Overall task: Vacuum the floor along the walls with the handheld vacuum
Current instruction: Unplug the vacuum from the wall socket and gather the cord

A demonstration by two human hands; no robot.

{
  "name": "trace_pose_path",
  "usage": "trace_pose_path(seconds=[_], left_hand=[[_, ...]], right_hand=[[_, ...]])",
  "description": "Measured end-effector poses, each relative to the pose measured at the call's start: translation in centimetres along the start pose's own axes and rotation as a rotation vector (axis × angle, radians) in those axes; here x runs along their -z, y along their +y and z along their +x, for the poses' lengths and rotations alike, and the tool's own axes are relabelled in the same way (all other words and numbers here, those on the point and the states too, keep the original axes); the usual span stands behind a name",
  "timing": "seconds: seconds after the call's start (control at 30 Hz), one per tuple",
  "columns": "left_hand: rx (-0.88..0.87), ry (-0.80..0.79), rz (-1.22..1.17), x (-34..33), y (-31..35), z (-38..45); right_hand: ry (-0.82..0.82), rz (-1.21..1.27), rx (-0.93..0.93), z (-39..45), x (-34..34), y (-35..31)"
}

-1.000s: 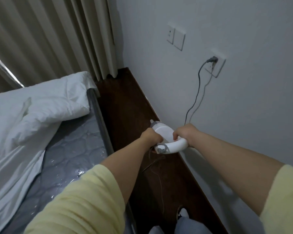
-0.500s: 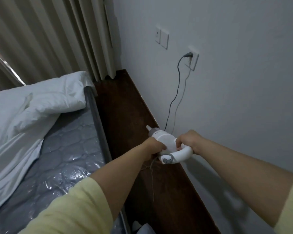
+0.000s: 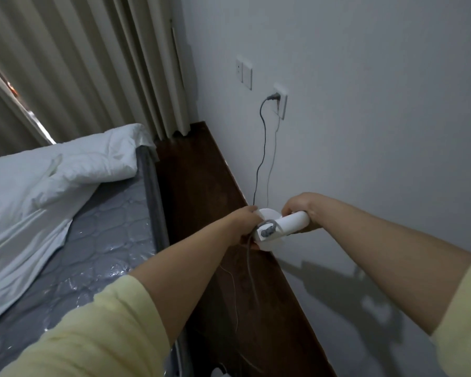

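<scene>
1. A person in pale yellow sleeves holds a white handheld vacuum (image 3: 279,227) with both hands just right of the frame's centre, above the strip of dark wood floor (image 3: 199,191) where it meets the grey wall (image 3: 365,104).
2. The right hand (image 3: 299,206) is curled around the vacuum's white handle; the left hand (image 3: 246,224) grips the body's near end, fingers wrapped round it beside the grey cord fitting.
3. A grey power cord (image 3: 260,148) runs from the vacuum up the wall to a socket (image 3: 280,103) at upper centre, with a white switch plate (image 3: 244,74) just above and left of it. A further length of cord hangs below the left hand towards the floor.
4. At left, a bare grey quilted mattress (image 3: 106,240) lies beside the floor strip, with rumpled white bedding (image 3: 52,180) pushed across its far side.
5. Beige curtains (image 3: 93,63) fill the upper left, reaching down to the floor's far end.
</scene>
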State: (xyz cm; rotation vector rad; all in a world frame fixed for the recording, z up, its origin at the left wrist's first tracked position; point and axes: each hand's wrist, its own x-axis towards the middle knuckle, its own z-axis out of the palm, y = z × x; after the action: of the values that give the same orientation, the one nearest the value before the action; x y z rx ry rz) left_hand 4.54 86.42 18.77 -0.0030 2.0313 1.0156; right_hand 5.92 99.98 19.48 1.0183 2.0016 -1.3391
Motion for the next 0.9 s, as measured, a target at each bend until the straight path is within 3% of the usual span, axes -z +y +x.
trace_pose_path(seconds=[0.2, 0.4, 0.6, 0.9], left_hand=[[-0.029, -0.012, 0.139, 3.7, 1.7, -0.2], [-0.109, 0.121, 0.437, 9.3, 2.5, 1.5], [-0.253, -0.006, 0.565, 13.6, 3.8, 4.7], [-0.314, 0.114, 0.619, 16.2, 7.9, 9.2]], right_hand=[[0.018, 0.092, 0.023, 1.1, -1.1, -3.4], [0.031, 0.141, 0.035, 5.0, -4.5, -9.3], [-0.094, -0.052, -0.023, 8.1, -6.5, -15.0], [-0.068, 0.014, -0.023, 12.2, -4.4, -19.2]])
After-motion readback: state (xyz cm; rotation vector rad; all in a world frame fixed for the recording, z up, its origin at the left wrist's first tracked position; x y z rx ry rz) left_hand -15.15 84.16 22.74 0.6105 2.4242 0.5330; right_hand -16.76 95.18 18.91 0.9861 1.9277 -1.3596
